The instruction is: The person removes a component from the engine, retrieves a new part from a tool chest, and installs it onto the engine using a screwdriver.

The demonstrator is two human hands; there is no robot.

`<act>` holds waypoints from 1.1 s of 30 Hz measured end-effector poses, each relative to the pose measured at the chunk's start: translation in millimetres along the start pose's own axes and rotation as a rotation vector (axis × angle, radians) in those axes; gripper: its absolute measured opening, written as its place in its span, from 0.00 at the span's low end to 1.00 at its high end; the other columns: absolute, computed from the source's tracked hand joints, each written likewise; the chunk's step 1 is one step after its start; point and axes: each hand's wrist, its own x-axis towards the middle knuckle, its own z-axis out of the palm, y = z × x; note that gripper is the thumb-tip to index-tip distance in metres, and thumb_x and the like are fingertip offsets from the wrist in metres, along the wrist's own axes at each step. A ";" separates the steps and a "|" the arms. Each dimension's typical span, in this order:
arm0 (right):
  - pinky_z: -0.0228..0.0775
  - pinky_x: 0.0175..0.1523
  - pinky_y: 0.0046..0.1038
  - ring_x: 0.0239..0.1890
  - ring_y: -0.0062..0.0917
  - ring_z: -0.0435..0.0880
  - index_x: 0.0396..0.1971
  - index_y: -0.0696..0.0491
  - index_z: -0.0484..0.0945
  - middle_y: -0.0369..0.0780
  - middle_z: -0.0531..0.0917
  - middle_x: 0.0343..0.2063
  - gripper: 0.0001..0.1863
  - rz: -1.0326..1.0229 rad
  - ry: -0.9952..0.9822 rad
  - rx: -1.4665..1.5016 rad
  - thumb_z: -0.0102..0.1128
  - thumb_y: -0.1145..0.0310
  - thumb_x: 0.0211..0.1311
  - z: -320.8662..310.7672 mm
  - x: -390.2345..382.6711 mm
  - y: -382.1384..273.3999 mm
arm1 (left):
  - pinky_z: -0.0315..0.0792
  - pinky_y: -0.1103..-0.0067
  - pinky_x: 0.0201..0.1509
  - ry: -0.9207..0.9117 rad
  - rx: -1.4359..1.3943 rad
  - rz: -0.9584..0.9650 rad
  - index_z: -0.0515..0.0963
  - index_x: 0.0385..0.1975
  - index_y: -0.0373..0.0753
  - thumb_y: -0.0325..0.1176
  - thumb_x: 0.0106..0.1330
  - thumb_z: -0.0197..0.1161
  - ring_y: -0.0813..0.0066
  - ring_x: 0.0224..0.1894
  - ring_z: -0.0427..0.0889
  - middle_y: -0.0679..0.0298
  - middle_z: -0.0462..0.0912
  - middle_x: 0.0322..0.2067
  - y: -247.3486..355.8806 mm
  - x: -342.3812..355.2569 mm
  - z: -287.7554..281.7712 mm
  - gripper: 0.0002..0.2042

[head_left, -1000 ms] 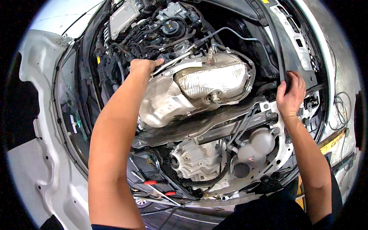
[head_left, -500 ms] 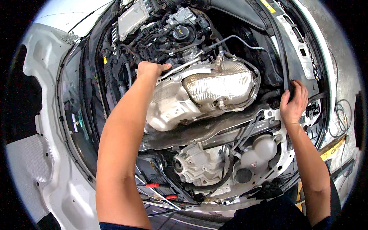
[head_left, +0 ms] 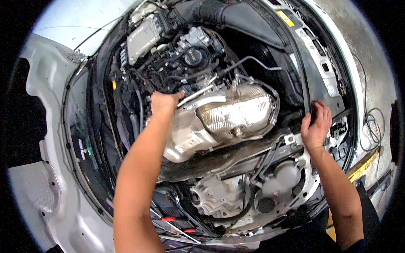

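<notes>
My left hand (head_left: 164,102) reaches into the engine bay beside a silvery heat shield (head_left: 185,143). Its thumb points toward the engine parts; the other fingers are hidden. Right of it sits a shiny ribbed metal exhaust housing (head_left: 234,111), touched by neither hand. Close to the left thumb, a pale metal bar (head_left: 196,95) slants across. My right hand (head_left: 317,125) rests at the front edge of the bay, thumb against the end of a long black rubber seal (head_left: 300,71). Its fingers stretch over a dark panel, apart from the thumb.
A black engine cap (head_left: 196,57) and a metal control box (head_left: 144,39) lie farther in. Near me are a cast metal casing (head_left: 217,192), a whitish plastic reservoir (head_left: 283,177) and red-handled tools (head_left: 168,219). The light-coloured hood (head_left: 76,202) is at left. A cable (head_left: 373,130) trails on the floor.
The view has shifted, so the engine and left hand appear lower in the picture. Both hands keep about the same places on the car.
</notes>
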 end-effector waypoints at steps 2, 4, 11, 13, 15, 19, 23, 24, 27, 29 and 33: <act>0.57 0.59 0.42 0.55 0.44 0.68 0.44 0.57 0.72 0.46 0.74 0.49 0.20 0.019 -0.021 0.031 0.56 0.68 0.48 -2.2 1.4 -1.4 | 0.73 0.77 0.44 -0.007 0.009 -0.025 0.77 0.39 0.28 0.32 0.36 0.81 0.68 0.37 0.82 0.55 0.84 0.38 2.2 -7.0 -3.8 0.28; 0.56 0.59 0.43 0.55 0.45 0.68 0.44 0.57 0.71 0.46 0.73 0.48 0.20 0.014 -0.019 0.039 0.55 0.69 0.48 -4.5 3.2 -3.1 | 0.72 0.72 0.53 -0.022 0.141 -0.042 0.79 0.41 0.30 0.44 0.41 0.78 0.57 0.47 0.81 0.49 0.82 0.44 9.4 -14.8 -9.6 0.29; 0.56 0.58 0.44 0.53 0.45 0.68 0.43 0.57 0.70 0.47 0.73 0.47 0.20 0.015 -0.032 0.084 0.55 0.69 0.47 -8.2 7.4 -4.6 | 0.73 0.69 0.51 -0.001 0.312 -0.205 0.82 0.38 0.35 0.48 0.43 0.76 0.57 0.46 0.82 0.53 0.83 0.42 37.2 -36.2 -19.7 0.26; 0.56 0.57 0.44 0.53 0.45 0.68 0.43 0.57 0.70 0.47 0.73 0.47 0.20 0.000 -0.029 0.067 0.54 0.68 0.47 -9.0 7.8 -3.3 | 0.74 0.69 0.51 -0.032 0.343 -0.204 0.81 0.39 0.34 0.50 0.42 0.76 0.58 0.47 0.82 0.53 0.82 0.44 36.7 -33.9 -20.6 0.29; 0.56 0.57 0.45 0.53 0.47 0.67 0.43 0.57 0.69 0.48 0.72 0.47 0.21 0.026 -0.078 0.065 0.54 0.66 0.47 -9.2 8.1 -1.6 | 0.74 0.70 0.50 -0.070 0.390 -0.227 0.80 0.41 0.33 0.52 0.41 0.76 0.60 0.48 0.81 0.53 0.82 0.45 33.8 -27.2 -20.7 0.32; 0.55 0.57 0.47 0.54 0.47 0.66 0.43 0.56 0.68 0.48 0.71 0.48 0.21 0.001 -0.059 0.067 0.54 0.67 0.46 -6.7 9.9 0.8 | 0.74 0.70 0.51 -0.147 0.438 -0.188 0.79 0.42 0.32 0.52 0.42 0.76 0.60 0.48 0.81 0.53 0.81 0.46 26.8 -10.3 -17.9 0.33; 0.54 0.58 0.47 0.55 0.47 0.66 0.44 0.56 0.67 0.48 0.71 0.49 0.22 0.044 -0.122 0.103 0.56 0.67 0.45 -11.2 12.0 -0.3 | 0.72 0.71 0.53 -0.178 0.426 -0.223 0.78 0.44 0.31 0.48 0.41 0.78 0.59 0.50 0.80 0.51 0.80 0.48 24.3 1.4 -12.2 0.33; 0.54 0.58 0.47 0.55 0.47 0.66 0.44 0.56 0.67 0.48 0.71 0.49 0.22 0.013 -0.118 0.098 0.56 0.67 0.45 -14.4 13.8 -1.0 | 0.72 0.71 0.53 -0.159 0.419 -0.206 0.78 0.44 0.31 0.48 0.41 0.78 0.59 0.50 0.80 0.51 0.80 0.48 23.8 3.0 -11.6 0.33; 0.50 0.61 0.48 0.57 0.47 0.63 0.48 0.57 0.65 0.50 0.67 0.52 0.25 0.036 -0.217 0.139 0.57 0.68 0.46 -28.6 24.8 -4.4 | 0.71 0.72 0.54 -0.187 0.347 -0.279 0.76 0.45 0.26 0.46 0.42 0.77 0.57 0.50 0.80 0.48 0.79 0.48 22.3 4.3 -10.2 0.34; 0.48 0.64 0.50 0.60 0.50 0.60 0.54 0.60 0.61 0.54 0.63 0.56 0.32 0.036 -0.246 0.203 0.59 0.69 0.48 -31.3 42.8 -6.8 | 0.71 0.73 0.53 -0.164 0.236 -0.253 0.77 0.44 0.25 0.44 0.43 0.77 0.58 0.49 0.80 0.48 0.80 0.47 19.8 4.1 -11.2 0.32; 0.44 0.68 0.49 0.64 0.53 0.54 0.61 0.62 0.54 0.56 0.59 0.60 0.40 -0.017 -0.292 0.200 0.62 0.67 0.48 0.4 95.5 -12.8 | 0.71 0.72 0.50 -0.149 0.167 -0.214 0.81 0.36 0.28 0.41 0.45 0.74 0.59 0.45 0.82 0.48 0.83 0.40 11.3 1.4 -14.3 0.24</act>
